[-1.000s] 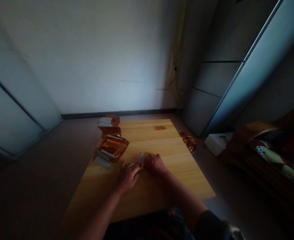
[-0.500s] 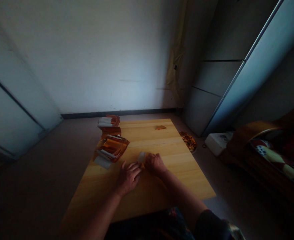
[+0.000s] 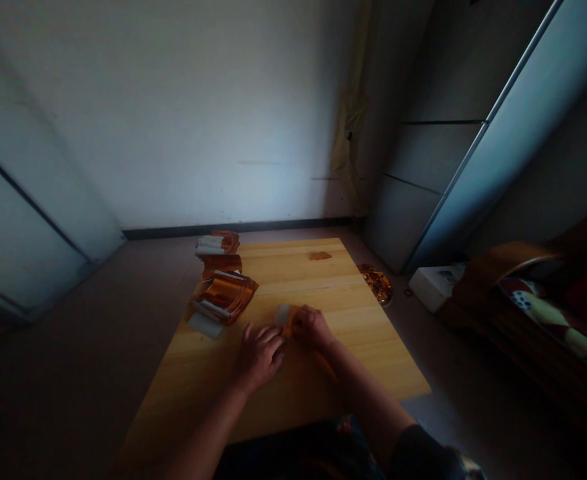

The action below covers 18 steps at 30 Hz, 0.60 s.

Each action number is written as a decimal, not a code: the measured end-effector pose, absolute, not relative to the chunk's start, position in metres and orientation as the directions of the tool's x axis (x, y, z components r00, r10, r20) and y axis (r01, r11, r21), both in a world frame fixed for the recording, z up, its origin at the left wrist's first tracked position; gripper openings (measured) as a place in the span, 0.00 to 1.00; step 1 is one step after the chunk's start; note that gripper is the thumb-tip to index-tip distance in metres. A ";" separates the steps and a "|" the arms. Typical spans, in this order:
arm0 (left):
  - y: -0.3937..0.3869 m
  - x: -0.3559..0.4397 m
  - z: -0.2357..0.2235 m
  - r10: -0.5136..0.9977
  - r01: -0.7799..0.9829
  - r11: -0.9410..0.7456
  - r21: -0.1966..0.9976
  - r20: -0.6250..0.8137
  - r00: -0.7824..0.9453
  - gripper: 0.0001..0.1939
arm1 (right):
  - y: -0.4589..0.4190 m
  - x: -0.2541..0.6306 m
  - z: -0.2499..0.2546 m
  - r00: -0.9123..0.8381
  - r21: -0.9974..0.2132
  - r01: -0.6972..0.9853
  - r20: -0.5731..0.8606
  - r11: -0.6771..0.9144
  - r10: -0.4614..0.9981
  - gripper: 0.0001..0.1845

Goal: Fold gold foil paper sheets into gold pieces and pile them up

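My right hand [image 3: 311, 329] is closed, pinching a white-tabbed amber film strip [image 3: 284, 315] near the middle of the wooden table [image 3: 293, 280]; my half-open left hand [image 3: 259, 357] rests beside it, apparently ready to steady it.

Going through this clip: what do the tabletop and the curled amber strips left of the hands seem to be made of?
The tabletop looks like pale glued-up wood with a smooth, lightly sheened finish; grain lines and board joints show. The curled amber strips look like thin, glossy, translucent plastic film, since they bend easily and catch the light. Their white ends look matte, perhaps paper or tape; the dim light leaves that open.
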<state>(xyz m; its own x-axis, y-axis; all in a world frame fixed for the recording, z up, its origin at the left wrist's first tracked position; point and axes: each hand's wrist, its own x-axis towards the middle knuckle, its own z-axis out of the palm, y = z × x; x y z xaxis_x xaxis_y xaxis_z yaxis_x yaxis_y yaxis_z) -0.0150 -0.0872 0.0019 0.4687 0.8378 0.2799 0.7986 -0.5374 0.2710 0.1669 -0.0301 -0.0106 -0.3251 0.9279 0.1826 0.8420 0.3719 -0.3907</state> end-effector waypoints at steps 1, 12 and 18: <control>-0.087 -0.015 0.001 0.834 0.797 -0.541 0.267 0.290 0.469 0.14 | -0.031 0.167 -0.010 -0.335 -0.402 0.833 0.181 0.381 0.925 0.03; -0.087 -0.011 0.002 0.844 0.810 -0.521 0.269 0.307 0.440 0.11 | -0.026 0.171 -0.009 -0.318 -0.528 0.774 0.151 0.349 0.936 0.09; -0.083 -0.009 0.002 0.847 0.816 -0.510 0.271 0.323 0.422 0.08 | -0.026 0.173 -0.006 -0.309 -0.547 0.770 0.129 0.328 0.942 0.11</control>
<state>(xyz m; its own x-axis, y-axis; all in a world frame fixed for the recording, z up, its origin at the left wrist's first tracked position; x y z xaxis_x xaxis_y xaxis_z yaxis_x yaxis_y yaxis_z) -0.0092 -0.0835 0.0024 0.4222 0.8470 0.3229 0.8163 -0.5102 0.2709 0.1728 -0.0263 -0.0065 -0.3092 0.9422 0.1289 0.7704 0.3277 -0.5469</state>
